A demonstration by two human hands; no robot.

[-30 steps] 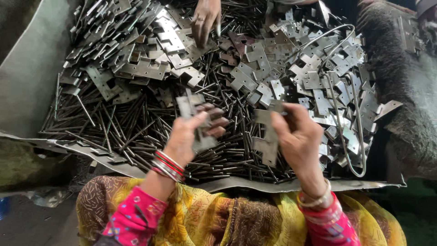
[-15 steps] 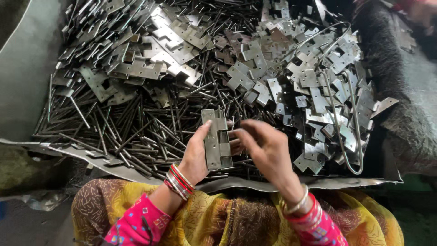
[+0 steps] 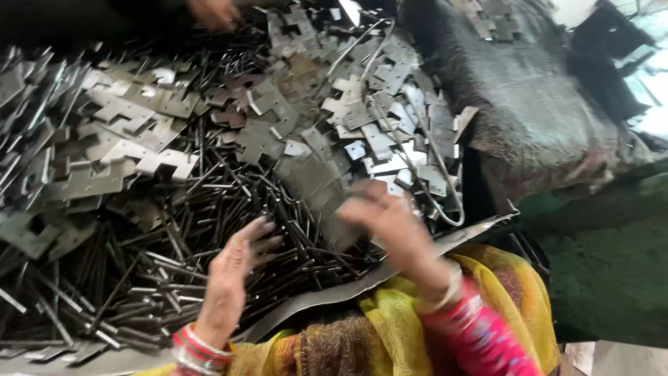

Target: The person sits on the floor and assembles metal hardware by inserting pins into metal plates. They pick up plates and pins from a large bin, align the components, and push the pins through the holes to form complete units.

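My left hand hovers with fingers spread over a heap of thin dark metal rods and holds nothing. Blurred by motion, my right hand grips the edge of a flat grey hinge plate just above the rods. A pile of cut, notched hinge plates covers the back and left of the sheet. Red bangles ring my left wrist, and a pink sleeve covers my right arm.
Another person's hand reaches into the pile at the top edge. A dark rough sack lies at the right. A bent wire loop rests on the plates. The metal sheet's rim runs over my yellow-clad lap.
Both hands held the hinge plate together half a second ago. My left hand has let go and opened. My right hand has moved right with the plate, and the view has swung right.
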